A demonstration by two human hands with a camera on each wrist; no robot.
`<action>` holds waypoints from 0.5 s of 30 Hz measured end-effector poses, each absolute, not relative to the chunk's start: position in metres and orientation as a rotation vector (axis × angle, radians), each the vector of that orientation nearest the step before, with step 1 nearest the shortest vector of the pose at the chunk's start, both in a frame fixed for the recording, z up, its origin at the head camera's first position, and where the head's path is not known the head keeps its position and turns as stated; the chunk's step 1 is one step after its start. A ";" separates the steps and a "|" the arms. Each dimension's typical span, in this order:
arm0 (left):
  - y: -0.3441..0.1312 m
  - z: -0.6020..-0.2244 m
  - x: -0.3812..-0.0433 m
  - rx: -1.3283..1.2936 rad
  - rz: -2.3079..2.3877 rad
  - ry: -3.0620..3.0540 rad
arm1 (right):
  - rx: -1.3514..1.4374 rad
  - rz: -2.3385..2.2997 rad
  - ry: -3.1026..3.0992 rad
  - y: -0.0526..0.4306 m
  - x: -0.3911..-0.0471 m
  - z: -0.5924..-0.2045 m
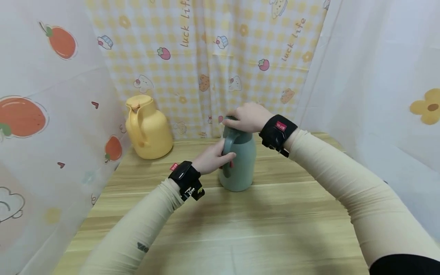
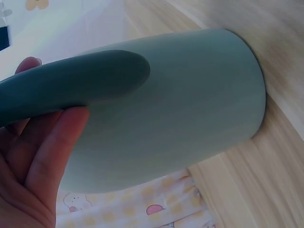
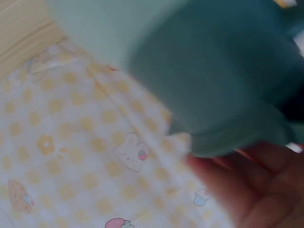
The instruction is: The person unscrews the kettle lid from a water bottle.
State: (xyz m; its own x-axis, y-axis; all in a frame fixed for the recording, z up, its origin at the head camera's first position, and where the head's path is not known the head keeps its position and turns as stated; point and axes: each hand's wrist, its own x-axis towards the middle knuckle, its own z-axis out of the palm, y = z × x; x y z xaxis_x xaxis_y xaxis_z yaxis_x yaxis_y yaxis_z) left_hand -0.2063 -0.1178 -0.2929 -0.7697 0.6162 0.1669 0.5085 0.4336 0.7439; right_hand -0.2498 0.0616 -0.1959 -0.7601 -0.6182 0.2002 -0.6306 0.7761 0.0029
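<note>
A pale green thermos jug with a darker green collar and handle stands upright on the wooden table. My left hand grips its handle, with fingers curled around from behind in the left wrist view. At the top, my right hand holds the dark green lid. Fingertips sit along the lid's edge in the right wrist view, which is somewhat blurred. From the head, most of the lid is hidden under that hand.
A yellow thermos jug stands at the back left of the wooden table. Behind it hangs a yellow checked curtain. White printed curtains close off the left and right sides.
</note>
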 end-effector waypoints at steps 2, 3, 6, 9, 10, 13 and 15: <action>-0.115 -0.293 -0.205 0.976 1.257 2.550 | 0.896 0.092 -2.839 0.057 -0.248 -0.193; -0.114 -0.293 -0.205 0.957 1.263 2.549 | 0.858 0.083 -2.860 0.053 -0.247 -0.193; -0.113 -0.293 -0.203 0.915 1.271 2.550 | 0.781 0.019 -2.874 0.042 -0.243 -0.201; -0.113 -0.295 -0.207 0.933 1.285 2.530 | 0.744 -0.008 -2.857 0.037 -0.246 -0.212; -0.113 -0.295 -0.208 0.948 1.285 2.522 | 0.732 0.008 -2.849 0.038 -0.247 -0.215; -0.115 -0.296 -0.210 1.006 1.287 2.489 | 0.733 0.083 -2.834 0.043 -0.248 -0.217; -0.118 -0.296 -0.210 1.029 1.294 2.470 | 0.786 0.119 -2.811 0.045 -0.248 -0.216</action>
